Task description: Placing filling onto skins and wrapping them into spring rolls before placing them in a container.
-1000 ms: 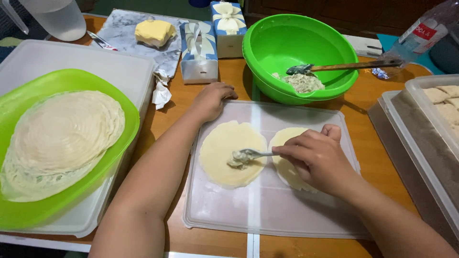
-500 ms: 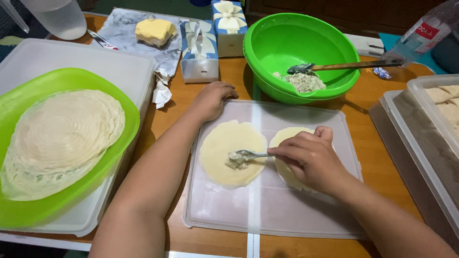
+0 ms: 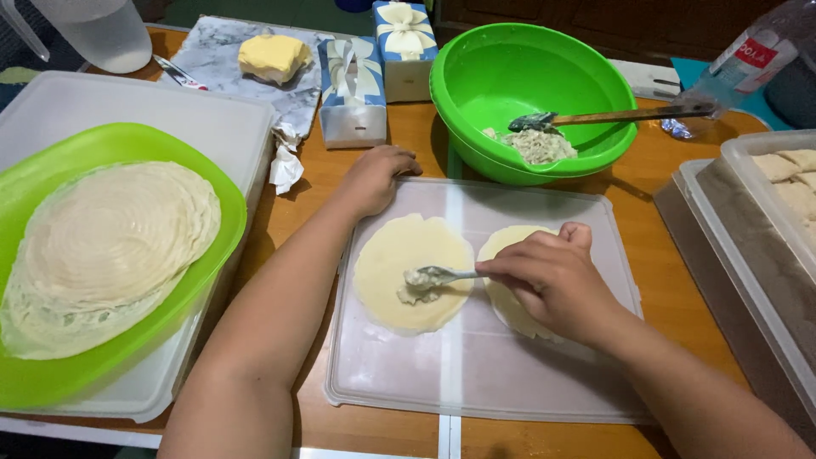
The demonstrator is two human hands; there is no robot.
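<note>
The right hand pinches a spoon dropping pale lumpy filling mid-wrapper, one of two round wrappers on the clear board, whose edge the left hand, fingers curled, presses.

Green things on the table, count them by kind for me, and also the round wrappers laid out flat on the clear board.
Green bowl: 1
Green tray with the stack of wrappers: 1
Round wrappers on the clear board: 2, the left wrapper and the right wrapper, partly under the right hand
Total: 4
</note>
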